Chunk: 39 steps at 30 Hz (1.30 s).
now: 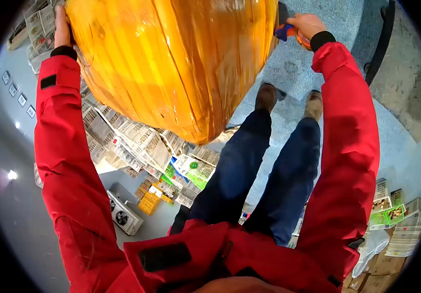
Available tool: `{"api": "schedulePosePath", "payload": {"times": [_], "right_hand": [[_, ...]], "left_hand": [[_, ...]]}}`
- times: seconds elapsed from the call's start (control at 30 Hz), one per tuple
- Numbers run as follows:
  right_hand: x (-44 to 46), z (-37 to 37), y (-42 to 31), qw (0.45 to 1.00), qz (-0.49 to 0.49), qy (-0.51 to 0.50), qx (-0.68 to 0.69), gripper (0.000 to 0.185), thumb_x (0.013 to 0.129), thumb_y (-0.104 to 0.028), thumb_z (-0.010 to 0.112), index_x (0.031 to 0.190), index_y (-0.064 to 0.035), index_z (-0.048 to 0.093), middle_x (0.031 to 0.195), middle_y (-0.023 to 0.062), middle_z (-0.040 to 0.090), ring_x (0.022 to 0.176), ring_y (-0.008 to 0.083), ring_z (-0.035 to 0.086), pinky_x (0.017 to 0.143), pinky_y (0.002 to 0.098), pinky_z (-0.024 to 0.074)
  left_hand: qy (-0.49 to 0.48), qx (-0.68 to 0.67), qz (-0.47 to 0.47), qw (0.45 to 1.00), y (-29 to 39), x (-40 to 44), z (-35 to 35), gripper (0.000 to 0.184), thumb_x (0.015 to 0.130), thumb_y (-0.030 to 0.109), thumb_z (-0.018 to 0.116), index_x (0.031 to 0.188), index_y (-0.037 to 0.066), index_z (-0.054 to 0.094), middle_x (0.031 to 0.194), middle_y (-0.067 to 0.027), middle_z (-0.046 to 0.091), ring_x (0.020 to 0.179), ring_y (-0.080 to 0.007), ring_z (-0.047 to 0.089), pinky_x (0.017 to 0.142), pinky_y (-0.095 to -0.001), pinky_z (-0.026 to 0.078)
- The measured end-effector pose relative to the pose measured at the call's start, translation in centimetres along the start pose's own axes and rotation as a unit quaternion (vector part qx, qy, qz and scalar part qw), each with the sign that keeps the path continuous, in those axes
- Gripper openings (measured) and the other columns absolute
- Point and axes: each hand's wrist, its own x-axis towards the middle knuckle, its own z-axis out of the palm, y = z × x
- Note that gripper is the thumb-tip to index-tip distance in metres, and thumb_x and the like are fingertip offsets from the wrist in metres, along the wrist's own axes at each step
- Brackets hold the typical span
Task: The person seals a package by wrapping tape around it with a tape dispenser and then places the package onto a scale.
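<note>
A large bundle (pixel 156 63) in glossy yellow-orange wrapping, with clear tape over its surface, fills the upper middle of the head view. My left hand (pixel 62 30) lies stretched along its left side, fingers partly cut off at the frame's edge. At the bundle's right side, my right hand (pixel 309 25) is closed around a tape dispenser (pixel 283 32) with blue and orange-red parts. The dispenser's tip is close to the wrapping; whether it touches cannot be made out.
Pale slatted crates (pixel 142 141) are stacked behind the bundle. A fan unit (pixel 123 213) and a yellow crate (pixel 149 203) show at lower left. My shoes (pixel 266 97) stand on the blue-grey floor (pixel 293 68). Green and white baskets (pixel 395 214) and cardboard boxes (pixel 386 263) are at lower right.
</note>
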Motion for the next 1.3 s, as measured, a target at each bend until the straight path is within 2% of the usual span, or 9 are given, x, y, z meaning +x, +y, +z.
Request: {"api": "schedulePosePath", "payload": {"times": [0.23, 0.3, 0.33, 0.4, 0.63, 0.8, 1.03, 1.17, 1.3], "right_hand": [[0.0, 0.7, -4.3, 0.966, 0.028, -0.216, 0.138, 0.026, 0.080, -0.011, 0.052, 0.100, -0.0228, 0.063, 0.099, 0.0074, 0.062, 0.088, 0.0258, 0.061, 0.070, 0.0367, 0.0509], [-2.0, 4.1, -4.4, 0.970, 0.023, -0.198, 0.137, 0.027, 0.083, -0.015, 0.046, 0.105, -0.0231, 0.060, 0.097, 0.0087, 0.063, 0.087, 0.0275, 0.062, 0.071, 0.0370, 0.0499], [-2.4, 4.5, -5.2, 0.970, 0.053, -0.199, 0.132, 0.035, 0.067, -0.015, 0.061, 0.101, -0.0241, 0.062, 0.097, 0.0072, 0.064, 0.094, 0.0255, 0.060, 0.078, 0.0355, 0.0475], [-2.9, 2.2, -6.9, 0.980, -0.001, -0.177, 0.091, 0.032, 0.077, -0.018, 0.053, 0.108, -0.0264, 0.060, 0.103, 0.0073, 0.062, 0.095, 0.0285, 0.059, 0.074, 0.0477, 0.0468], [-2.4, 7.4, -9.8, 0.992, 0.002, 0.122, -0.030, 0.034, 0.083, -0.019, 0.044, 0.112, -0.0096, 0.058, 0.105, 0.0102, 0.062, 0.090, 0.0319, 0.061, 0.068, 0.0645, 0.0430], [-2.2, 5.4, -9.2, 0.983, -0.048, -0.171, 0.039, 0.029, 0.079, -0.023, 0.051, 0.101, -0.0101, 0.064, 0.100, 0.0106, 0.064, 0.089, 0.0308, 0.062, 0.070, 0.0488, 0.0496], [-2.3, 8.9, -12.2, 0.979, 0.012, 0.135, 0.152, 0.027, 0.077, -0.021, 0.054, 0.100, -0.0117, 0.064, 0.098, 0.0104, 0.064, 0.086, 0.0300, 0.062, 0.070, 0.0419, 0.0503], [-6.1, 6.6, -21.6, 0.949, -0.213, -0.170, 0.161, 0.024, 0.076, -0.019, 0.052, 0.098, -0.0161, 0.062, 0.087, 0.0122, 0.061, 0.078, 0.0313, 0.061, 0.062, 0.0418, 0.0488], [-9.0, 10.8, -27.2, 0.951, -0.110, -0.064, 0.283, 0.028, 0.075, -0.015, 0.051, 0.100, -0.0262, 0.061, 0.079, 0.0138, 0.060, 0.072, 0.0334, 0.060, 0.058, 0.0432, 0.0482]], "left_hand": [[-0.085, -0.028, 0.159, 0.983, 3.8, -1.8, 4.5, 0.056, 0.087, 0.048, 0.045, 0.118, 0.001, 0.045, 0.115, -0.0113, 0.049, 0.107, -0.0209, 0.048, 0.088, -0.0351, 0.042], [-0.383, -0.034, 0.221, 0.896, 1.4, 10.2, 0.5, 0.053, 0.090, 0.043, 0.040, 0.127, 0.003, 0.039, 0.129, -0.0112, 0.038, 0.120, -0.0220, 0.035, 0.100, -0.0341, 0.029], [-0.240, 0.054, 0.319, 0.915, 3.4, 5.2, 3.1, 0.052, 0.091, 0.041, 0.039, 0.127, 0.004, 0.038, 0.131, -0.0107, 0.037, 0.123, -0.0218, 0.032, 0.102, -0.0335, 0.026], [-0.057, 0.176, 0.441, 0.878, 5.2, 2.3, 5.4, 0.050, 0.092, 0.040, 0.037, 0.128, 0.005, 0.038, 0.133, -0.0109, 0.035, 0.126, -0.0225, 0.028, 0.104, -0.0334, 0.021], [-0.097, 0.255, 0.589, 0.761, 4.3, 6.8, 3.2, 0.050, 0.092, 0.040, 0.034, 0.127, 0.006, 0.042, 0.134, -0.0157, 0.035, 0.127, -0.0289, 0.027, 0.105, -0.0364, 0.019], [-0.063, 0.269, 0.594, 0.756, 2.7, 5.3, 2.4, 0.050, 0.091, 0.041, 0.033, 0.126, 0.006, 0.044, 0.134, -0.0178, 0.036, 0.127, -0.0313, 0.029, 0.105, -0.0378, 0.019], [-0.083, 0.232, 0.609, 0.754, 3.5, 4.0, 3.1, 0.047, 0.091, 0.039, 0.036, 0.118, 0.004, 0.051, 0.123, -0.0155, 0.047, 0.119, -0.0295, 0.039, 0.100, -0.0351, 0.027], [-0.063, 0.245, 0.602, 0.758, 2.9, 4.2, 3.0, 0.046, 0.092, 0.038, 0.036, 0.118, 0.003, 0.051, 0.122, -0.0151, 0.048, 0.118, -0.0292, 0.040, 0.100, -0.0348, 0.027], [-0.053, 0.241, 0.586, 0.772, 2.3, 4.3, 2.3, 0.045, 0.092, 0.038, 0.036, 0.117, 0.003, 0.051, 0.121, -0.0147, 0.049, 0.117, -0.0289, 0.041, 0.099, -0.0345, 0.028]]}}
